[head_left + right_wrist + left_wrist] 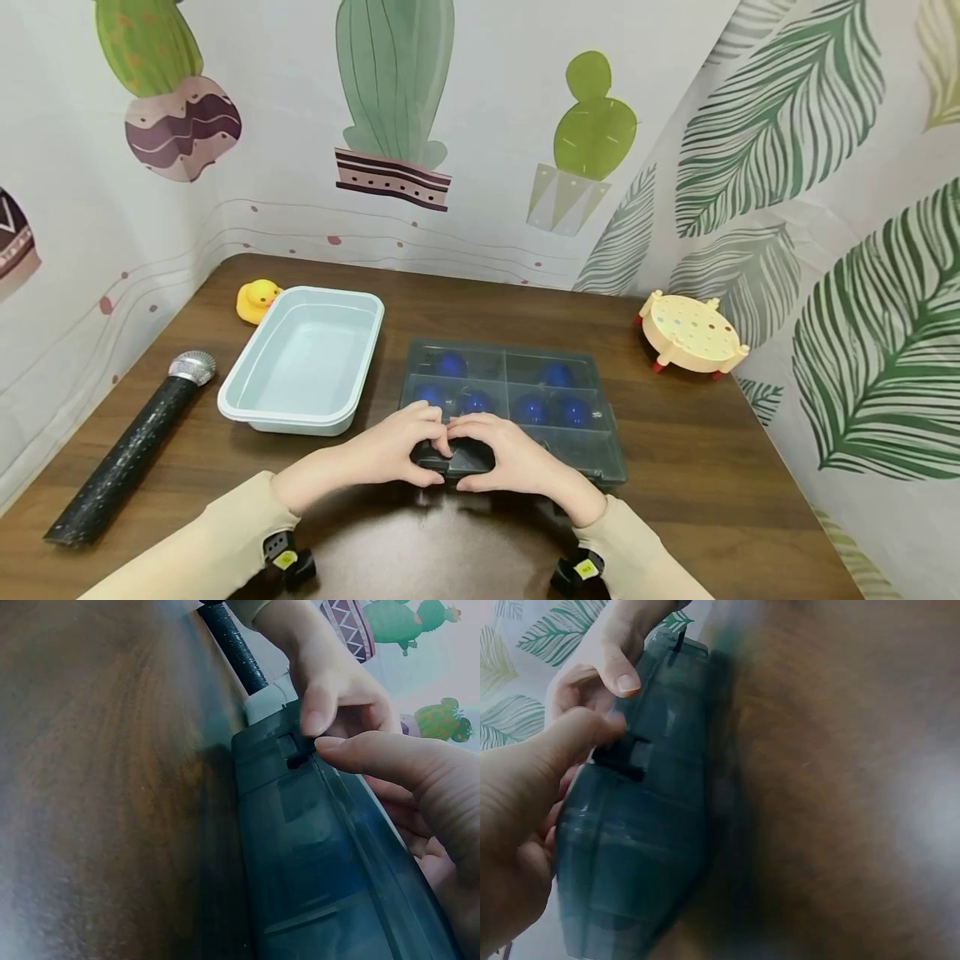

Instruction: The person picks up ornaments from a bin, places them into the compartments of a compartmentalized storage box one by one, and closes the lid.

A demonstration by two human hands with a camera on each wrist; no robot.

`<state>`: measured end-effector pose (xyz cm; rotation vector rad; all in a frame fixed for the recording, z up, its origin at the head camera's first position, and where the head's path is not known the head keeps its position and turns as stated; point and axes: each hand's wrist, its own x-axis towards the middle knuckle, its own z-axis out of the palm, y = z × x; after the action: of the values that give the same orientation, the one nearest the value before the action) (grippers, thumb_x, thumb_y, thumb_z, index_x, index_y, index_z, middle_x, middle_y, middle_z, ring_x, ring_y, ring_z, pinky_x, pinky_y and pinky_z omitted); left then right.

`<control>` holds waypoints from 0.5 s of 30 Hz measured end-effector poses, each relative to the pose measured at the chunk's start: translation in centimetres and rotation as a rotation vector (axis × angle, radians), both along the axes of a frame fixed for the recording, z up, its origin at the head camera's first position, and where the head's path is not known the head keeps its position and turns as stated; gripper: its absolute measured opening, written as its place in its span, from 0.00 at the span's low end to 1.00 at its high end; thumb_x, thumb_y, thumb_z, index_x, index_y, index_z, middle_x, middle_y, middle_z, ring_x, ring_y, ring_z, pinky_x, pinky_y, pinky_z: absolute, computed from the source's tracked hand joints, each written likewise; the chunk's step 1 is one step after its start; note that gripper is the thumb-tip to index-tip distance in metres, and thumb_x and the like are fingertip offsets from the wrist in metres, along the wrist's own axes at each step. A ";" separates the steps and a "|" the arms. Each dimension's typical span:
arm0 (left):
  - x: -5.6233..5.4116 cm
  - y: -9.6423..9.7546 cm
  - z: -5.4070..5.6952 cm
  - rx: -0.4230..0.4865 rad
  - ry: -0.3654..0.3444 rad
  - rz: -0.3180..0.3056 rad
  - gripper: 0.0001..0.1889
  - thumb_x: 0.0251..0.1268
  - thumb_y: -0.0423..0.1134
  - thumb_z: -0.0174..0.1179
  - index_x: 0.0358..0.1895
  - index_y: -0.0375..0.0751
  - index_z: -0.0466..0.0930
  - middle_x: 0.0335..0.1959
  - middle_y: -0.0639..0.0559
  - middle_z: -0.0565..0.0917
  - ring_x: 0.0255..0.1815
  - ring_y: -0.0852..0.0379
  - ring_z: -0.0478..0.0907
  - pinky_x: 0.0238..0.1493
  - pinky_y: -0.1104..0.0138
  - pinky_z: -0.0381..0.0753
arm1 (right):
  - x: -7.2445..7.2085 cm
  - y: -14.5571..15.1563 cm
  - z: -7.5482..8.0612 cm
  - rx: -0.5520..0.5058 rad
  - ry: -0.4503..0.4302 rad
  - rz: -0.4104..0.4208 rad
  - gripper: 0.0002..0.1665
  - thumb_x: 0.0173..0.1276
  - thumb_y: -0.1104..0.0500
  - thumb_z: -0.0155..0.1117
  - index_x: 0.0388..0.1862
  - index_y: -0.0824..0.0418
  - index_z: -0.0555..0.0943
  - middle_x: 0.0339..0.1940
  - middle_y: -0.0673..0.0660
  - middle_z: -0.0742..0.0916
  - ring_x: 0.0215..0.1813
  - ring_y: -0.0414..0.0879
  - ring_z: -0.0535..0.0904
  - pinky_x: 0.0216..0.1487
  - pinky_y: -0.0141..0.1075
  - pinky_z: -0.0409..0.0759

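A dark, see-through plastic compartment box (581,450) lies on the table with its lid down. Several shiny blue balls (531,409) show through the lid in its compartments. My left hand (401,443) holds the box's front edge, fingers curled over the lid and thumb low on the front. Mirroring it, my right hand (513,457) grips the same edge close beside, the fingertips of both nearly meeting. In the right wrist view, both thumbs are at a black latch (298,755) on the front side. The left wrist view also shows this latch (636,757).
Left of the box stands a pale blue plastic tub (303,367), with a yellow rubber duck (257,300) behind it. A black microphone (131,450) lies at the far left. At the back right is a small cream-coloured stool-like toy (693,333) with red feet.
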<state>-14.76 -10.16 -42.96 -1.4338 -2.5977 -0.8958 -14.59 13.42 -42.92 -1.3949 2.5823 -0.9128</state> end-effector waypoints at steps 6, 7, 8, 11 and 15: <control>-1.1 0.4 0.9 0.016 -0.069 -0.021 0.12 0.52 0.48 0.74 0.36 0.50 0.83 0.30 0.64 0.77 0.38 0.66 0.71 0.42 0.72 0.75 | -0.1 0.3 0.3 -0.055 -0.019 -0.013 0.32 0.56 0.54 0.76 0.59 0.60 0.78 0.59 0.55 0.83 0.63 0.49 0.78 0.64 0.42 0.76; -1.3 0.5 1.0 0.031 -0.076 -0.018 0.12 0.52 0.47 0.74 0.36 0.50 0.83 0.30 0.63 0.79 0.38 0.66 0.73 0.42 0.72 0.76 | -0.1 0.4 0.5 -0.055 -0.021 -0.019 0.32 0.57 0.53 0.76 0.59 0.60 0.78 0.59 0.55 0.83 0.62 0.48 0.78 0.64 0.42 0.76; -1.4 0.7 1.0 0.045 -0.087 -0.013 0.11 0.52 0.47 0.74 0.36 0.50 0.83 0.30 0.63 0.80 0.38 0.66 0.74 0.43 0.72 0.76 | -0.1 0.5 0.6 -0.051 -0.023 -0.027 0.32 0.57 0.53 0.76 0.59 0.60 0.78 0.59 0.55 0.83 0.62 0.48 0.78 0.63 0.42 0.76; -1.9 1.2 1.2 0.090 -0.108 0.006 0.10 0.53 0.45 0.73 0.36 0.49 0.84 0.31 0.61 0.83 0.38 0.65 0.77 0.43 0.71 0.78 | -0.2 1.3 1.2 -0.042 -0.019 -0.048 0.32 0.57 0.54 0.76 0.60 0.61 0.78 0.58 0.55 0.84 0.61 0.50 0.79 0.62 0.44 0.78; -2.6 2.2 1.3 0.129 -0.109 0.021 0.10 0.56 0.44 0.72 0.38 0.46 0.85 0.34 0.59 0.84 0.38 0.64 0.79 0.45 0.68 0.81 | -0.9 3.5 2.1 -0.042 -0.011 -0.088 0.33 0.56 0.54 0.76 0.60 0.61 0.79 0.59 0.55 0.84 0.62 0.50 0.79 0.61 0.46 0.79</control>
<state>-17.39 -8.00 -41.67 -1.3594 -2.5697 -1.1466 -15.51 16.95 -40.87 -1.2911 2.6499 -0.9889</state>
